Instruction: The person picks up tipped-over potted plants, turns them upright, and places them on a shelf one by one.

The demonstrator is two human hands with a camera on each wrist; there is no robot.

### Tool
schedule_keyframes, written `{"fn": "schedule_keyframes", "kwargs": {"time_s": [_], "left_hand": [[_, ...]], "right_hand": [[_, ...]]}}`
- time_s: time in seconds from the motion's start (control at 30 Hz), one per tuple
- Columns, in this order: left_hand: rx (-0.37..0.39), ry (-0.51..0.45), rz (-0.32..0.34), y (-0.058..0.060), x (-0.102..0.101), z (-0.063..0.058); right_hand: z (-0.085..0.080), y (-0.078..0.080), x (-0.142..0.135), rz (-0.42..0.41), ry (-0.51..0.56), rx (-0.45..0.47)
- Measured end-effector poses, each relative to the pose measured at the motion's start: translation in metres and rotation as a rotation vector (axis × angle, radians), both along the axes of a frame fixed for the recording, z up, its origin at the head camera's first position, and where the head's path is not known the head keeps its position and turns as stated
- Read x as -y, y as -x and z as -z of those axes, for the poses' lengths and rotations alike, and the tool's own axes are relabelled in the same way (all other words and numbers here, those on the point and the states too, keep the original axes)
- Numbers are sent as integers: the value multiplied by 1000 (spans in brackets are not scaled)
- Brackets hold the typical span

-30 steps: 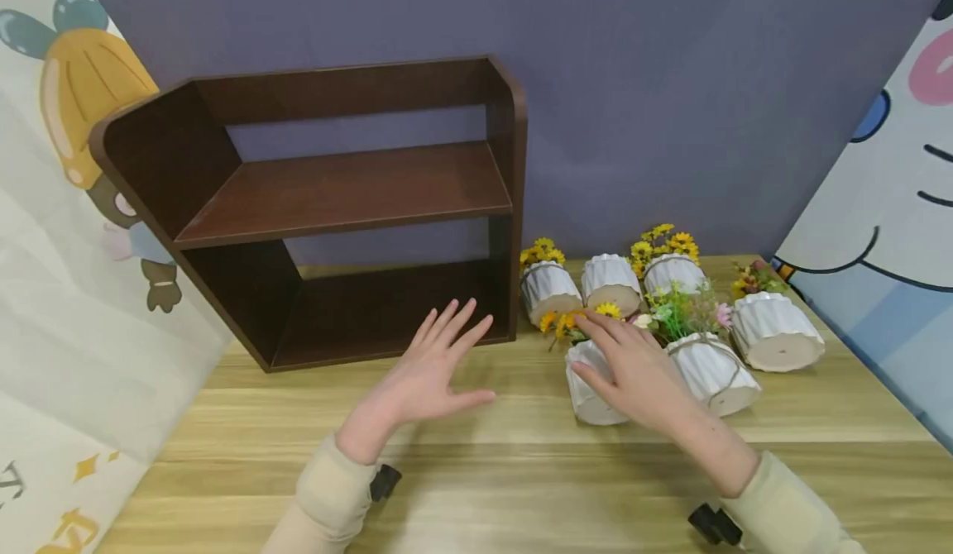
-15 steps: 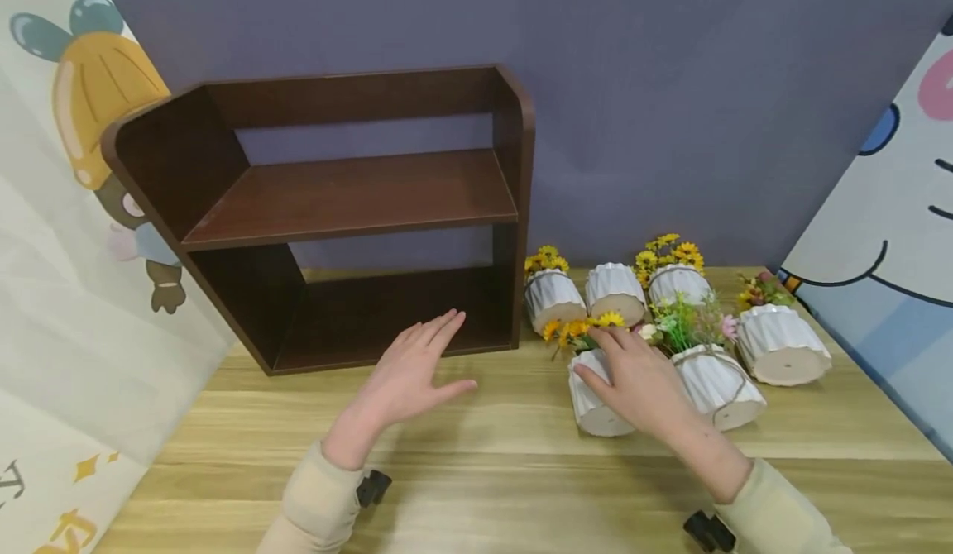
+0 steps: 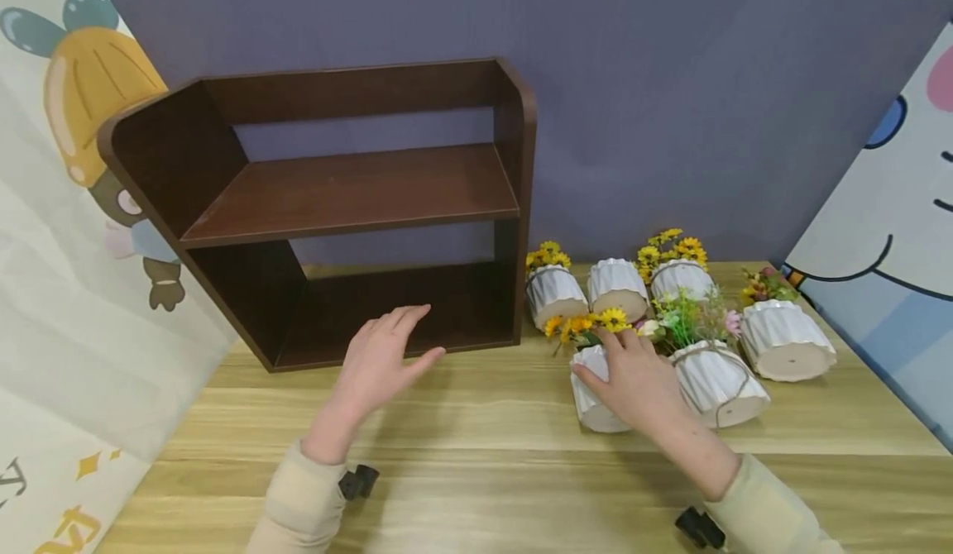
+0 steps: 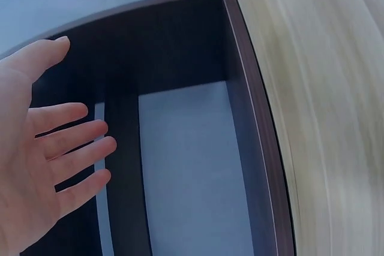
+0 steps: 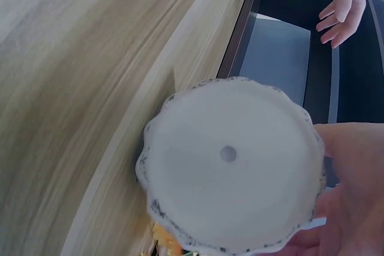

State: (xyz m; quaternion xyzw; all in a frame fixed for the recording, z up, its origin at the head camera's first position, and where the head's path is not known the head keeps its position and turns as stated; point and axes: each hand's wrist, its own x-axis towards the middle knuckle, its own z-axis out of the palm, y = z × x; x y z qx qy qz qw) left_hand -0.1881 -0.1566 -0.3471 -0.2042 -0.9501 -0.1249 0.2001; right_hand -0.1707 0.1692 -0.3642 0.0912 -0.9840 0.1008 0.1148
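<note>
My right hand [image 3: 646, 384] lies over the front-left white fluted flowerpot [image 3: 593, 405], which rests on its side on the table among orange and yellow flowers [image 3: 577, 327]. The thumb sits along the pot's left side, and the bent fingers reach down at its flowered end, their tips partly hidden. From the right wrist, the pot's round base [image 5: 231, 166] with a small centre hole fills the view, my thumb and fingers passing behind its rim. My left hand [image 3: 378, 364], fingers extended, hovers before the lower compartment of the dark brown shelf [image 3: 350, 194], touching nothing.
Several other white flowerpots lie tipped toward me: one with twine [image 3: 718, 384], one at far right [image 3: 789, 341], and others along the back, including a left one [image 3: 554, 296] beside the shelf. A purple-grey wall [image 3: 670, 107] stands behind the wooden table [image 3: 476, 471].
My left hand has drifted left and slightly up toward the shelf's lower opening. The right hand's fingers have bent down over the front-left flowerpot, which stays on the table.
</note>
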Motion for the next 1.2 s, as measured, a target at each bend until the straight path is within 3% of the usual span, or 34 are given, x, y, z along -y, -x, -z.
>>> {"fn": "schedule_keyframes", "kwargs": {"time_s": [0.27,0.57,0.7,0.9,1.2], "left_hand": [[-39,-70,-73,2,14,-3],[-151,-216,-183,6,38,-6],[-226,-277,-251,9,52,-9],[-274,-356,-385,9,73,-15],[-363,-517,-476,9,94,-19]], "right_hand": [[1,1,6,77,-55,54],[-2,3,12,145,-75,216],[-3,3,13,160,-83,259],[-4,4,14,172,-66,321],[-4,4,12,193,-36,388]]}}
